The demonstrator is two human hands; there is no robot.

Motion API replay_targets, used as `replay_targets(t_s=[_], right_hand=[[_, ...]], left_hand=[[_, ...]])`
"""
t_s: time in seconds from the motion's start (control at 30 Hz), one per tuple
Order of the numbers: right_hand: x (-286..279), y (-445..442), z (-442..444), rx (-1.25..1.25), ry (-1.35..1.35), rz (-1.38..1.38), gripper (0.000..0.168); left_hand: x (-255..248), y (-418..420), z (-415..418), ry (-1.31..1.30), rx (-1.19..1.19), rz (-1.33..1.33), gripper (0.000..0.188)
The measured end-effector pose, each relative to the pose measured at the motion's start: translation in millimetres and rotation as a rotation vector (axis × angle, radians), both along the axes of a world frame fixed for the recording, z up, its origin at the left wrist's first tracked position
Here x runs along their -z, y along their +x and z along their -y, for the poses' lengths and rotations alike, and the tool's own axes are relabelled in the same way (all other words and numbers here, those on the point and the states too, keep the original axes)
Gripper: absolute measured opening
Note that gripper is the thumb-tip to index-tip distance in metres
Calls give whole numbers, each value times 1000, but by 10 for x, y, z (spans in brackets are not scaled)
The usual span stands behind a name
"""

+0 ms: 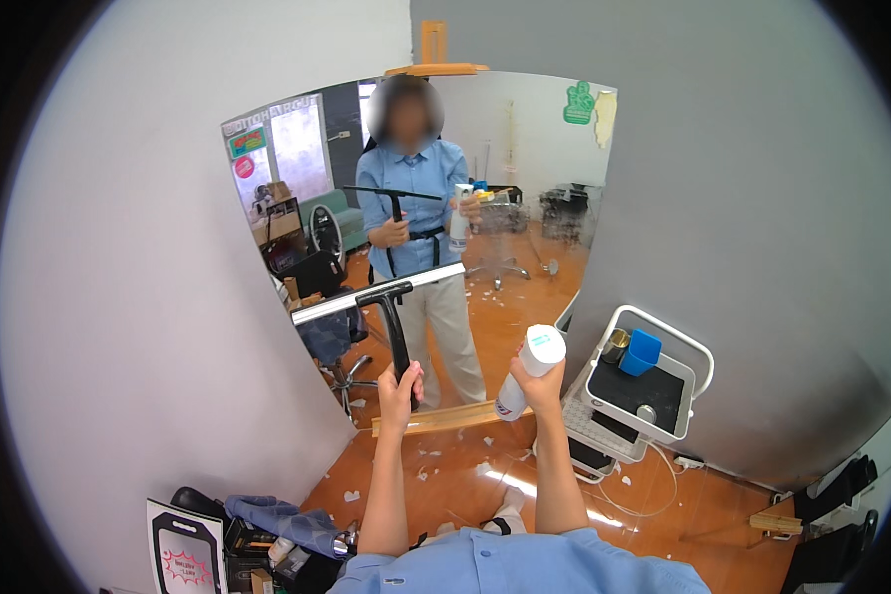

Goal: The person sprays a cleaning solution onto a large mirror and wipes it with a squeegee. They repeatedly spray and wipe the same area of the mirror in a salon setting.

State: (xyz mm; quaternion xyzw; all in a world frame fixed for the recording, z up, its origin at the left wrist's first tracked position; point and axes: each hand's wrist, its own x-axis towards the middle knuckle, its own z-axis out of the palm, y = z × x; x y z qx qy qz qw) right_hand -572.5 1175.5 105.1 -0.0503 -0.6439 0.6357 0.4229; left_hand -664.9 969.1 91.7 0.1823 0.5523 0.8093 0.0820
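My left hand (399, 393) is wrapped around the black handle of a window squeegee (395, 330). Its long pale blade spans the lower left of the view, tilted up towards the right. In my right hand (540, 380) is a white spray can (543, 349), held upright with its white cap towards me. Both hands are in front of a large mirror (520, 148) that stands on a wooden easel (434, 423). A hazy, smudged patch marks the glass at right. Torn backing and stickers sit near its upper corners. Whether the blade touches the glass, I cannot tell.
On the right stands a white tiered trolley (702, 356) with a blue cup (641, 352) and a metal tin (615, 345) on top. A cable (672, 490) loops over the floor. Paper scraps (352, 496) litter the orange floor. Boxes and an umbrella (289, 520) lie at lower left.
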Motion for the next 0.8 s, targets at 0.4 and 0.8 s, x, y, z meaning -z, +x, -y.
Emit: replay_targets(t_s=[0.4, 0.8], right_hand=[[-144, -228, 655, -174, 187, 117, 23], [-137, -546, 1342, -262, 136, -48, 26]], left_hand=[[2, 35, 639, 3, -123, 5, 24], [14, 83, 1250, -35, -270, -11, 25]])
